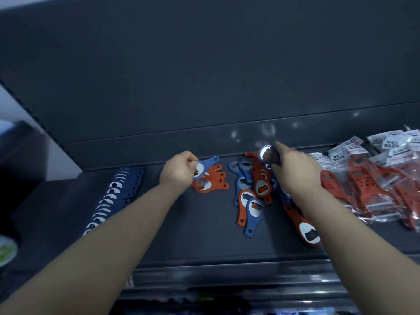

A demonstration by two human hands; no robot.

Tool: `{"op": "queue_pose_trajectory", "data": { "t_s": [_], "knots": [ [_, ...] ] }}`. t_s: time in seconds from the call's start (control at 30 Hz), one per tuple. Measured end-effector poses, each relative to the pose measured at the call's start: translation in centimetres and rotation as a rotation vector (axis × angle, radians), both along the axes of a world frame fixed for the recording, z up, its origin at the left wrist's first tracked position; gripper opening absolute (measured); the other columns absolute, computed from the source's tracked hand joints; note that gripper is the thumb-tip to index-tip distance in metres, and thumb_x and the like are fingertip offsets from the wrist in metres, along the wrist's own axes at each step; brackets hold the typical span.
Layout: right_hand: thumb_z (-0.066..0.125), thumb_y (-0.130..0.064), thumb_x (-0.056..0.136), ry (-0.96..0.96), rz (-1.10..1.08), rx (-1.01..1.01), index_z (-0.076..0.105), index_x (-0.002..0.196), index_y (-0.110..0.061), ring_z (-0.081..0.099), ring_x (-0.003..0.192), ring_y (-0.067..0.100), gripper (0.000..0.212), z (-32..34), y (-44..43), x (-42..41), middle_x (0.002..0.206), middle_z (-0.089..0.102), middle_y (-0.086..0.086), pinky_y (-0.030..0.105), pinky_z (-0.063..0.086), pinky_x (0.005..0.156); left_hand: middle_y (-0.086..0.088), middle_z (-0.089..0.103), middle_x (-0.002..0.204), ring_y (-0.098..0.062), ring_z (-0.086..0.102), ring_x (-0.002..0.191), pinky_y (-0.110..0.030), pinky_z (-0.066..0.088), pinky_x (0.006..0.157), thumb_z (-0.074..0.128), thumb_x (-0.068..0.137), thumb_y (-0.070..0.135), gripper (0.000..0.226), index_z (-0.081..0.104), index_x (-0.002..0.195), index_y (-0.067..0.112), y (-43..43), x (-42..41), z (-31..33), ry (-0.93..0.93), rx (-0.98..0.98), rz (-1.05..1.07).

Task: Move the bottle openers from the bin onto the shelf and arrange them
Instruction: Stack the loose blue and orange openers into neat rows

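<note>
- Blue in colour, one bottle opener is pinched by the left hand, handle pointed to 2 o'clock.
- A second opener is gripped by the right hand above the loose pile on the shelf.
- The blue row is found at 8 o'clock from the nearer left hand, laid 1 to 7 o'clock.
- An orange stack under that hand could be bumped.

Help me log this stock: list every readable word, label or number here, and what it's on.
White cards on the bagged packs: dark print, too blurred to read.
Openers: no text visible.
Nothing can be quoted as legible.
</note>
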State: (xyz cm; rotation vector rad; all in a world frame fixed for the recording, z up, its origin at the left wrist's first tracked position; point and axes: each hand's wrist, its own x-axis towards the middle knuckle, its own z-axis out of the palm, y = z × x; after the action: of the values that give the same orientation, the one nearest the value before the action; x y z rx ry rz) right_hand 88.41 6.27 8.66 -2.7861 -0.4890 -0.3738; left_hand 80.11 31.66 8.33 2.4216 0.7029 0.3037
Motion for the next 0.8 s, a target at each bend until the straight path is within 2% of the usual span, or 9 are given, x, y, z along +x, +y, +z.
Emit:
{"op": "queue_pose_trajectory", "data": {
  "t_s": [0.03, 0.07, 0.23, 0.33, 0.43, 0.53, 0.67, 0.73, 0.8],
  "knots": [
    [0.060, -0.024, 0.086, -0.021, 0.052, 0.041, 0.052, 0.118, -0.018, 0.062, 0.095, 0.036, 0.034, 0.4, 0.9, -0.4, 0.102, 0.066, 0.010, 0.037, 0.042, 0.071, 0.003, 0.069, 0.088, -0.022, 0.062, 0.086, -0.033, 0.048, 0.075, 0.055, 0.090, 0.022, 0.010, 0.061, 0.084, 0.027, 1.2, -0.5, 0.2, 0.008, 0.006, 0.023],
    [0.062, -0.025, 0.086, -0.021, 0.118, 0.060, 0.052, 0.122, -0.018, 0.061, 0.097, 0.036, 0.038, 0.8, 2.0, -0.9, 0.106, 0.064, 0.010, 0.038, 0.043, 0.070, 0.003, 0.069, 0.088, -0.022, 0.061, 0.087, -0.034, 0.047, 0.076, 0.054, 0.089, 0.021, 0.011, 0.061, 0.083, 0.028, 2.5, -1.0, 0.4, 0.019, 0.020, 0.038],
    [0.062, -0.026, 0.085, 0.125, 0.442, 0.052, 0.048, 0.135, -0.022, 0.057, 0.111, 0.033, 0.052, 0.9, 8.6, -3.8, 0.118, 0.062, 0.010, 0.038, 0.047, 0.083, 0.006, 0.067, 0.080, -0.020, 0.060, 0.083, -0.033, 0.047, 0.075, 0.052, 0.086, 0.017, 0.015, 0.061, 0.078, 0.027, 8.5, -3.2, 0.7, 0.144, 0.073, -0.007],
    [0.063, -0.017, 0.080, 0.222, 0.569, 0.058, 0.058, 0.125, -0.030, 0.059, 0.111, 0.029, 0.047, 0.0, 12.3, -5.5, 0.118, 0.066, 0.005, 0.038, 0.050, 0.084, 0.006, 0.069, 0.082, -0.018, 0.060, 0.085, -0.030, 0.046, 0.075, 0.053, 0.087, 0.019, 0.014, 0.065, 0.086, 0.024, 10.4, -3.2, -0.1, 0.236, 0.092, -0.064],
    [0.063, -0.016, 0.083, 0.267, 0.587, 0.032, 0.061, 0.122, -0.028, 0.056, 0.114, 0.025, 0.040, -0.9, 15.0, -6.2, 0.121, 0.062, 0.000, 0.034, 0.047, 0.089, 0.001, 0.069, 0.096, -0.020, 0.061, 0.095, -0.031, 0.048, 0.082, 0.059, 0.089, 0.022, 0.012, 0.067, 0.098, 0.023, 11.3, -2.6, -1.6, 0.230, 0.090, -0.130],
    [0.054, -0.019, 0.092, 0.259, 0.566, -0.084, 0.057, 0.129, -0.028, 0.052, 0.116, 0.025, 0.038, -1.5, 16.8, -6.6, 0.125, 0.054, 0.003, 0.030, 0.038, 0.088, 0.000, 0.060, 0.111, -0.020, 0.054, 0.106, -0.035, 0.044, 0.094, 0.070, 0.083, 0.034, 0.033, 0.063, 0.114, 0.025, 12.1, -2.4, -2.4, 0.222, 0.166, -0.243],
    [0.056, -0.028, 0.088, 0.160, 0.479, -0.196, 0.060, 0.123, -0.038, 0.053, 0.113, 0.026, 0.037, -1.4, 18.4, -7.2, 0.120, 0.062, 0.001, 0.032, 0.041, 0.085, 0.008, 0.058, 0.111, -0.018, 0.047, 0.110, -0.036, 0.035, 0.092, 0.071, 0.079, 0.045, 0.031, 0.064, 0.107, 0.033, 13.2, -2.4, -2.4, 0.295, 0.366, -0.336],
    [0.057, -0.031, 0.086, 0.186, 0.444, -0.194, 0.058, 0.123, -0.039, 0.055, 0.113, 0.026, 0.038, -1.5, 19.3, -7.3, 0.117, 0.064, 0.000, 0.031, 0.040, 0.084, 0.009, 0.061, 0.106, -0.017, 0.048, 0.107, -0.037, 0.037, 0.090, 0.073, 0.077, 0.047, 0.031, 0.063, 0.103, 0.034, 13.9, -1.9, -2.3, 0.304, 0.316, -0.319],
    [0.057, -0.033, 0.086, 0.197, 0.434, -0.192, 0.058, 0.123, -0.039, 0.056, 0.110, 0.026, 0.037, -1.8, 20.6, -7.3, 0.115, 0.065, 0.001, 0.031, 0.040, 0.083, 0.012, 0.063, 0.096, -0.015, 0.053, 0.104, -0.037, 0.041, 0.090, 0.072, 0.079, 0.043, 0.019, 0.065, 0.094, 0.034, 14.5, -1.7, -1.9, 0.256, 0.217, -0.297]
  ]
}}
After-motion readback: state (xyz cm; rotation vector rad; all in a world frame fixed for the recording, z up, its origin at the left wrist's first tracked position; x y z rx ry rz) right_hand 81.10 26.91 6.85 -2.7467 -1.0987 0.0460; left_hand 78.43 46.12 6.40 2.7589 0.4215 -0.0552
